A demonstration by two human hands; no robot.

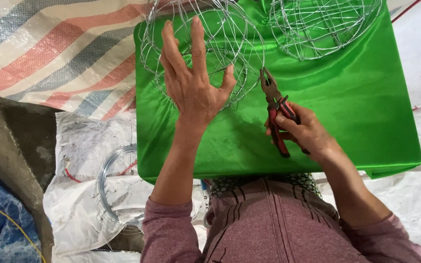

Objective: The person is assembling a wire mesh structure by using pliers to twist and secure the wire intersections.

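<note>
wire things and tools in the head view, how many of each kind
wire frame balls: 2, one under the left hand at, one beyond at
wire coil: 1
pliers: 1, in the right hand
total: 4

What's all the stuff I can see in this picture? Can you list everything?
wire frame: one, silvery, round, on the green cloth under the left hand
second wire frame: one, silvery, round, top right of the cloth
green cloth: one, shiny green, spread in front of the person
pliers: one, red handles, rusty jaws, in the right hand
wire coil: one, silvery, on the white sack at lower left
striped tarp: one, red, blue and white, top left
left hand: spread on the wire frame
right hand: gripping the pliers
</note>
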